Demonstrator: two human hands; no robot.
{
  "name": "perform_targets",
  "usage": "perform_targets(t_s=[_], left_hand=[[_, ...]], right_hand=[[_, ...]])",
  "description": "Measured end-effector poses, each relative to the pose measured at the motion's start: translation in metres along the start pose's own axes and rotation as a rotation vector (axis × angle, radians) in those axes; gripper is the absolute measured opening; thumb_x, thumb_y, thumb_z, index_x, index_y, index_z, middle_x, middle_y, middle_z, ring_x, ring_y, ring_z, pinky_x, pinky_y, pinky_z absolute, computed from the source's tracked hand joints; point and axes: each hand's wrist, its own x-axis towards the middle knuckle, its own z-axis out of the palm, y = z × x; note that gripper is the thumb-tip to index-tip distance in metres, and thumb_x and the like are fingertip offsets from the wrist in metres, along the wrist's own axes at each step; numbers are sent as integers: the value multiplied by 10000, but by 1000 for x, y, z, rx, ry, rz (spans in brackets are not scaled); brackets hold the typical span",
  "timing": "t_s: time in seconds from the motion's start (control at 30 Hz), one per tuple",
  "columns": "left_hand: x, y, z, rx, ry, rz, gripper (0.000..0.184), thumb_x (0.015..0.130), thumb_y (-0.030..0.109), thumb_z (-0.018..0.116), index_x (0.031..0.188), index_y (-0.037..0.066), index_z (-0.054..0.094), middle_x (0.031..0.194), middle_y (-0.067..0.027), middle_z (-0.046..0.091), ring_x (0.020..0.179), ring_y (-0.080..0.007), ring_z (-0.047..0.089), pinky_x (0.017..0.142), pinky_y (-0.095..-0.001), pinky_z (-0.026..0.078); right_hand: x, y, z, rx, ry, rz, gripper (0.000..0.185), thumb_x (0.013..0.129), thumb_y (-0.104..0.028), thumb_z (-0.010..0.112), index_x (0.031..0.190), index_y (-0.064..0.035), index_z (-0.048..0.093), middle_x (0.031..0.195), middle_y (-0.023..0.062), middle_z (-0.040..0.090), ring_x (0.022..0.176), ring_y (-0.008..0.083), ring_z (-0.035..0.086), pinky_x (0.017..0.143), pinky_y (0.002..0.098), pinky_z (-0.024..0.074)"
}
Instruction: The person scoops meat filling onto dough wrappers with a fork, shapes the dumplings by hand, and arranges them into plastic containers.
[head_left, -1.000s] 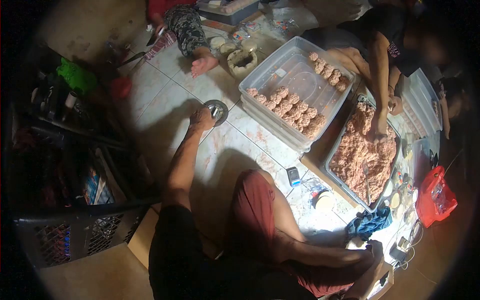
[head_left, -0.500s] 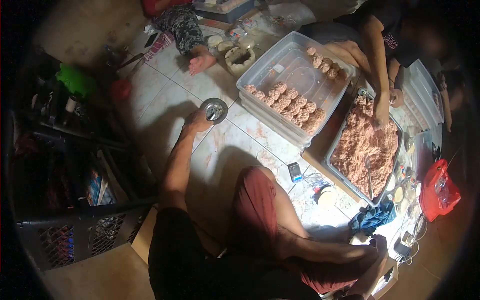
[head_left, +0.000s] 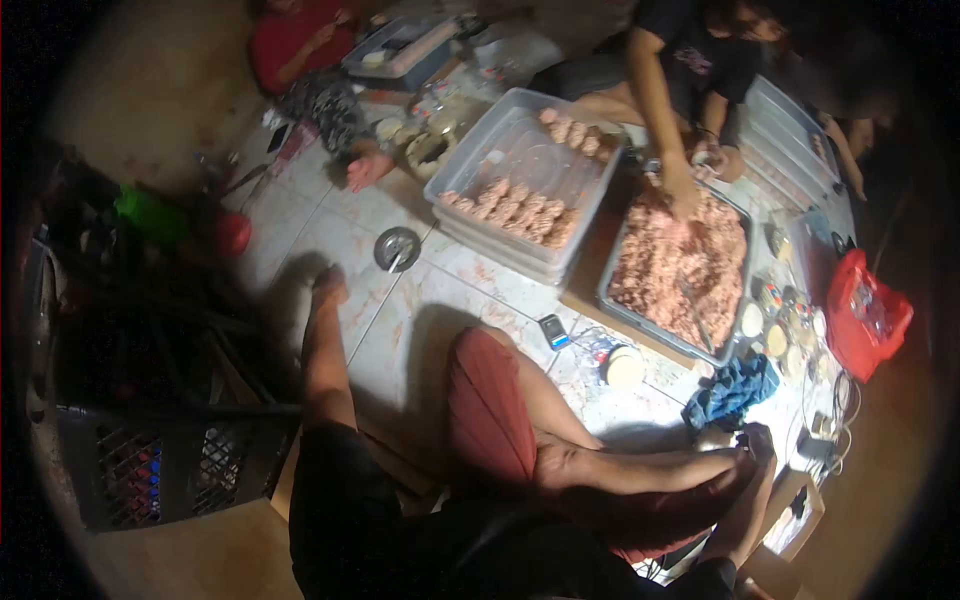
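My left hand (head_left: 330,287) is over the tiled floor, a little to the left of a round metal ashtray (head_left: 398,250) and apart from it. A thin white stick lies in the ashtray. The fingers of that hand are dark and blurred, so their shape is unclear. At the lower right, my right hand (head_left: 758,442) is closed by my foot, close to a crumpled blue cloth (head_left: 730,392). Something small and dark shows at its fingers, too unclear to name.
A clear plastic tub (head_left: 500,258) holds rows of meat balls. Beside it, a co-worker's hand (head_left: 682,195) reaches into a tray of minced meat (head_left: 660,275) with a fork in it. A small dark device (head_left: 553,331), a red bag (head_left: 868,310) and a black crate (head_left: 180,470) surround me.
My left hand has let go of the ashtray and drawn back to the left, leaving it on the floor. The view has shifted. My right hand stays by my foot.
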Motion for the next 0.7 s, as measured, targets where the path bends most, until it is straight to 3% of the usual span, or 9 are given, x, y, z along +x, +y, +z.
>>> perform_targets(t_s=[0.13, 0.2, 0.23, 0.3, 0.33, 0.47, 0.57, 0.67, 0.7], left_hand=[[-23, -5, -28, -158, 8, -142, 591, 872, 486, 621, 1321, 103, 600, 1394, -144, 575, 1246, -327, 590, 996, -433, 507], [24, -14, 35, 54, 74, 40, 688, 808, 310, 696, 1409, 42, 496, 1421, -246, 507, 1313, -366, 515, 1057, -443, 455], [52, -11, 61, 94, 170, 101, 767, 740, 184, 773, 1427, 19, 474, 1393, -299, 503, 1313, -390, 501, 1098, -433, 416], [-40, 43, -55, -143, 75, 429, 563, 821, 347, 702, 1225, -31, 600, 1202, -276, 641, 1133, -404, 631, 948, -455, 524], [-60, 71, -85, -144, 57, 472, 520, 823, 335, 705, 1184, -29, 621, 1165, -279, 650, 1109, -408, 637, 929, -458, 526], [-122, 172, -144, -211, 174, 591, 268, 839, 233, 714, 964, -3, 716, 1023, -288, 674, 968, -436, 657, 834, -466, 532], [-181, 231, -151, -562, 81, 1007, 291, 849, 220, 724, 1051, 13, 684, 990, -226, 699, 921, -377, 689, 817, -431, 544], [-245, 305, -138, -824, -220, 1232, 316, 849, 208, 744, 1084, 16, 655, 1024, -171, 689, 974, -310, 683, 833, -404, 542], [-265, 328, -131, -726, 43, 1367, 326, 842, 212, 751, 1090, 23, 656, 1062, -171, 678, 1009, -337, 656, 886, -413, 518]], right_hand=[[59, 28, -9, -574, -131, -645, 400, 957, -333, 585, 808, 16, 712, 700, 145, 698, 604, 228, 661, 543, 379, 511], [10, -38, -2, -36, -102, -79, 611, 1012, -481, 501, 703, 19, 667, 643, 119, 649, 557, 213, 623, 533, 373, 508], [-11, -49, -9, -118, -107, -332, 639, 1013, -502, 489, 688, 22, 654, 635, 116, 641, 545, 188, 617, 505, 344, 493], [2, -37, -1, 105, -97, -23, 615, 1006, -507, 509, 738, 27, 657, 643, 113, 636, 533, 171, 616, 475, 319, 478], [6, -15, 9, 598, -217, -361, 535, 1000, -454, 537, 802, 29, 658, 651, 110, 634, 525, 177, 618, 473, 321, 481], [-2, -37, 1, 31, 56, -78, 227, 949, -162, 603, 1089, 14, 632, 710, 118, 641, 550, 195, 610, 480, 339, 490], [11, -34, 9, -198, 412, -613, 122, 892, -84, 609, 998, -30, 641, 776, 156, 661, 758, 291, 687, 644, 399, 527], [-29, -137, 10, -94, 390, -637, 126, 874, -92, 576, 959, -27, 642, 870, 205, 666, 855, 401, 652, 749, 456, 509], [-41, -169, 17, -71, 372, -682, 143, 875, -122, 564, 942, -28, 648, 901, 220, 668, 910, 440, 639, 786, 490, 504]])
